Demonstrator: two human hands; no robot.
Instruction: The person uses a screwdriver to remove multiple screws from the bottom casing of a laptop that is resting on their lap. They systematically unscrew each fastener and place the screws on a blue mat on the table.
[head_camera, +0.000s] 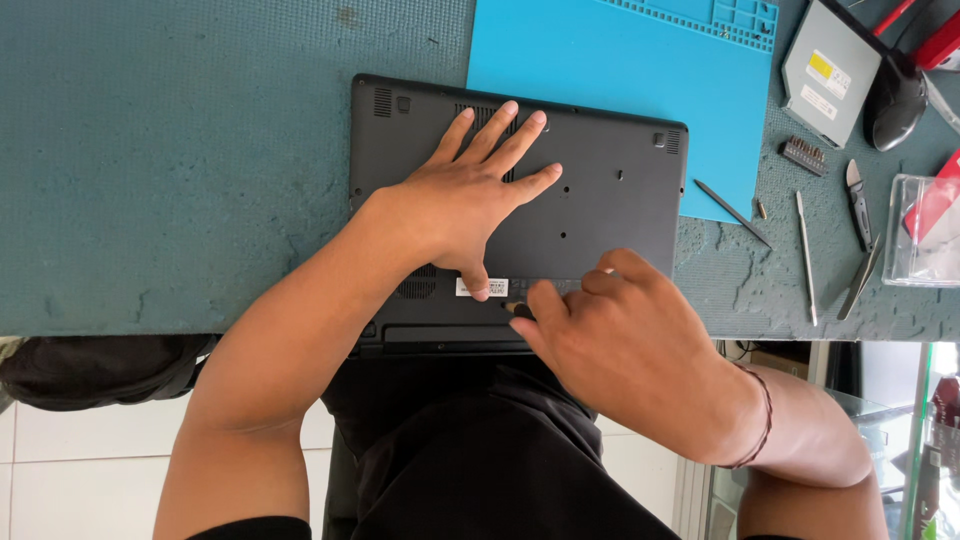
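Head view: one laptop (580, 190), base up, on counter (180, 180), near edge overhanging lap. Left hand (470, 195) open, flat on base — judged pinning it steady. Right hand (610, 340) curled, fingertips at near edge by small dark object; firm grip not clear. Blue mat (640, 80) far side. Right: one optical drive (830, 65), one bit holder (805, 155), several slim tools.

Laptop (560, 190) lies underside up on tabletop (180, 170), near edge overhanging. Left hand (465, 205) flat on laptop base; right hand (620, 345) at its near edge. Work mat (620, 70) behind, partly under laptop. Right of mat: optical drive (830, 70), bit holder (805, 155), tweezers (806, 255).
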